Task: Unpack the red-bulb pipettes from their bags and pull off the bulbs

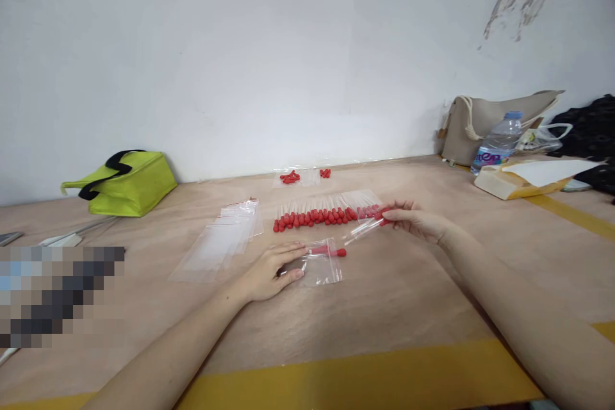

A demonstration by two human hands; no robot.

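My left hand (270, 272) lies on the table with thumb and fingers apart, its fingertips resting on a clear zip bag (321, 274). A dropper with a red bulb (341, 252) lies in the bag's mouth, the bulb sticking out on the right. Between the thumb and fingers of my right hand (416, 221) are glass droppers (365, 229) with red bulbs, their tips slanting down left above the bag; I cannot tell how many. Just behind, a long row of red-bulbed droppers (312, 216) lies side by side, glass tips pointing to the wall.
Overlapping empty zip bags (216, 246) are fanned out at left. Loose red bulbs (290, 177) lie on plastic near the wall. A lime-green bag (134, 182) stands back left; a water bottle (497, 144), a beige bag (464, 134) and a tissue pack (504, 182) stand right.
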